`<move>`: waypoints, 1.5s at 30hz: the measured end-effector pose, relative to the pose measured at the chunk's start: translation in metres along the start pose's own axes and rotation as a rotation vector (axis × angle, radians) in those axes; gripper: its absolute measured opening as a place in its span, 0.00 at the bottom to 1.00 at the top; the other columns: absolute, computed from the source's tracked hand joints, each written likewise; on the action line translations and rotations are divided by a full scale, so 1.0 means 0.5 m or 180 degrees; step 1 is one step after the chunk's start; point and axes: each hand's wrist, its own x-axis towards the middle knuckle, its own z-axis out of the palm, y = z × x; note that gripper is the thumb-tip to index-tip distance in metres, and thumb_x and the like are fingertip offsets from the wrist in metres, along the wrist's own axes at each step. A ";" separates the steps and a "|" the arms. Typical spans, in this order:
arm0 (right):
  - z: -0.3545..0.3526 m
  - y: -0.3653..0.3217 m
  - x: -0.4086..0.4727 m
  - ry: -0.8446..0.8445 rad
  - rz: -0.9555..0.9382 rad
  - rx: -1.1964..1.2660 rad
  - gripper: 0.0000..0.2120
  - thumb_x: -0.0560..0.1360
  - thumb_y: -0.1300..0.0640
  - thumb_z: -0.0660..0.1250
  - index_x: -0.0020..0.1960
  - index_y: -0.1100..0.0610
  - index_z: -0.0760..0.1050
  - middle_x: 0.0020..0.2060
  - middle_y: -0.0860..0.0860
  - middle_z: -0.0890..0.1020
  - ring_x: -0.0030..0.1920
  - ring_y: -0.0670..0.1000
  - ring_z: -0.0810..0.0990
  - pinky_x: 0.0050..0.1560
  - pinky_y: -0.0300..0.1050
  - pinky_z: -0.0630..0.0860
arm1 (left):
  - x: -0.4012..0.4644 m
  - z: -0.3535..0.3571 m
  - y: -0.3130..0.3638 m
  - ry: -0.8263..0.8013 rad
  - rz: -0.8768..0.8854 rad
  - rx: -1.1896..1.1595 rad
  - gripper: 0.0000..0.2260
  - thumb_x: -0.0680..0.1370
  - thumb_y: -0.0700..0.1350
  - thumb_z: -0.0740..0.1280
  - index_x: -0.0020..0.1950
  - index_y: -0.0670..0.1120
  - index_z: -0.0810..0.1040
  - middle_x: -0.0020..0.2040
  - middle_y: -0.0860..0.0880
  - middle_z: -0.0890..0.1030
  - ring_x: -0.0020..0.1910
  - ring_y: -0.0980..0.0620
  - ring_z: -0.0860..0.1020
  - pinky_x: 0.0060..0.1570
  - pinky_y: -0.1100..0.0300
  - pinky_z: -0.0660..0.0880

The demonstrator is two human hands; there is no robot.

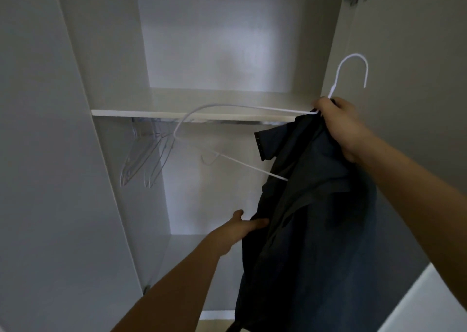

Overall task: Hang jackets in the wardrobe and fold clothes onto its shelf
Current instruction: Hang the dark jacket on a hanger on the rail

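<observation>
With no readable writing anywhere, the right hand (341,127) grips a white hanger (252,108) and dark jacket (308,218), whose edge the left hand (242,228) pinches.

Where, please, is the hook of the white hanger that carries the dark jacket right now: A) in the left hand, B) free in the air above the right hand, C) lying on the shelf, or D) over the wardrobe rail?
B: the white hanger has its hook curving free in the air above the right hand, which grips its neck together with the dark jacket.
</observation>
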 end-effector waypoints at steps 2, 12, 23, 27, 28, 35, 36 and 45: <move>-0.009 -0.003 0.002 0.0009 -0.0042 0.0058 0.12 0.69 0.43 0.64 0.39 0.52 0.75 0.32 0.48 0.75 0.35 0.47 0.75 0.39 0.43 0.71 | 0.006 -0.005 0.005 -0.0047 -0.0004 -0.0118 0.56 0.61 0.66 0.76 0.80 0.49 0.50 0.76 0.46 0.64 0.71 0.47 0.67 0.65 0.56 0.62; -0.052 0.051 0.009 0.0287 -0.0409 -0.0678 0.13 0.77 0.49 0.59 0.44 0.59 0.72 0.36 0.52 0.73 0.37 0.49 0.70 0.37 0.43 0.67 | -0.012 -0.130 0.110 0.0124 0.0276 -0.1573 0.08 0.80 0.41 0.62 0.54 0.39 0.78 0.46 0.41 0.85 0.37 0.47 0.84 0.44 0.50 0.80; 0.071 0.084 -0.013 -0.0146 -0.0908 -0.2124 0.14 0.80 0.43 0.53 0.53 0.53 0.69 0.38 0.58 0.77 0.39 0.62 0.76 0.41 0.53 0.75 | -0.221 -0.358 0.418 0.0784 0.0503 -0.0330 0.09 0.76 0.43 0.68 0.51 0.38 0.80 0.44 0.41 0.85 0.39 0.46 0.84 0.35 0.55 0.81; 0.123 0.063 -0.023 -0.0049 -0.1255 -0.2396 0.17 0.80 0.42 0.52 0.55 0.54 0.69 0.33 0.55 0.75 0.33 0.59 0.75 0.37 0.51 0.75 | -0.249 -0.327 0.439 0.1015 0.0609 -0.0400 0.07 0.78 0.42 0.66 0.49 0.38 0.79 0.43 0.42 0.84 0.35 0.46 0.83 0.30 0.57 0.80; 0.137 0.055 -0.027 -0.0062 -0.1303 -0.2384 0.16 0.80 0.41 0.53 0.54 0.53 0.69 0.33 0.53 0.75 0.33 0.58 0.74 0.36 0.49 0.73 | -0.250 -0.310 0.441 0.1054 0.0661 -0.0480 0.07 0.79 0.42 0.65 0.48 0.39 0.78 0.43 0.43 0.83 0.36 0.47 0.82 0.29 0.58 0.80; 0.202 -0.037 -0.047 -0.0779 -0.1091 -0.0661 0.17 0.78 0.39 0.57 0.41 0.52 0.68 0.35 0.50 0.76 0.40 0.51 0.76 0.38 0.46 0.68 | -0.219 -0.188 0.450 0.1316 0.1248 0.0164 0.03 0.79 0.41 0.64 0.49 0.43 0.76 0.44 0.42 0.77 0.42 0.47 0.77 0.36 0.58 0.75; 0.196 -0.043 -0.046 -0.0863 -0.1041 -0.0482 0.13 0.78 0.41 0.59 0.43 0.50 0.69 0.38 0.49 0.77 0.43 0.51 0.77 0.42 0.46 0.71 | -0.223 -0.197 0.454 0.1475 0.1327 0.0234 0.04 0.78 0.41 0.64 0.50 0.42 0.76 0.46 0.42 0.78 0.43 0.47 0.77 0.35 0.59 0.74; 0.173 -0.065 -0.059 -0.1525 -0.1495 -0.0978 0.53 0.55 0.26 0.73 0.71 0.36 0.49 0.62 0.37 0.70 0.59 0.43 0.73 0.58 0.44 0.72 | -0.264 -0.197 0.512 0.1720 0.1495 0.0229 0.05 0.75 0.44 0.66 0.46 0.43 0.77 0.42 0.45 0.78 0.36 0.50 0.77 0.22 0.67 0.71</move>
